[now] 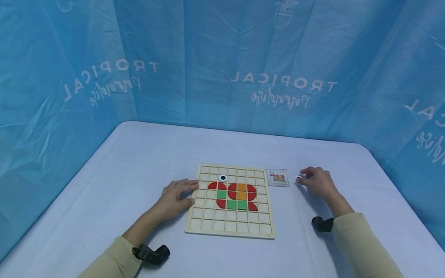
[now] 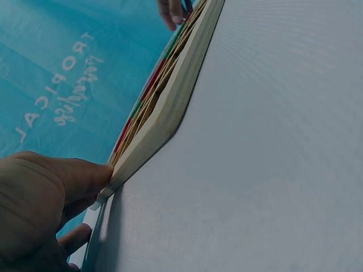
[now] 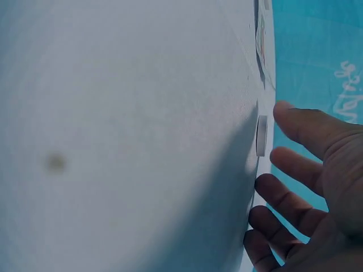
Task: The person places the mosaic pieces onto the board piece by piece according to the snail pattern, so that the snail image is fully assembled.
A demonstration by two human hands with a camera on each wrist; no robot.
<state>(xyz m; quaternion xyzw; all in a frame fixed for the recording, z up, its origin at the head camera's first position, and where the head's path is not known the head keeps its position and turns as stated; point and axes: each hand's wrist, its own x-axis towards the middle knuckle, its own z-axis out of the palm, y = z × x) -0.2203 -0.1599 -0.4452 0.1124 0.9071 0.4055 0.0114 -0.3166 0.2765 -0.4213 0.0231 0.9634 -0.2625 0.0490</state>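
A cream grid board (image 1: 229, 233) lies on the table with red, green and orange tiles in its cells. One round eye tile (image 1: 223, 178), white with a dark centre, sits above the red tiles. My left hand (image 1: 174, 200) rests at the board's left edge, thumb and forefinger spread and touching it. Right of the board, my right hand (image 1: 319, 182) hovers low over a small white-edged piece (image 3: 261, 136). In the right wrist view, thumb and fingers stand apart around that piece, which rests on the table; its face is turned away there.
A small pattern card (image 1: 278, 178) with a printed grid lies against the board's upper right edge. White cloth covers the table (image 1: 212, 265), and a blue printed curtain (image 1: 222, 47) hangs behind and at both sides. Black wrist cameras (image 1: 152, 254) are strapped to both arms.
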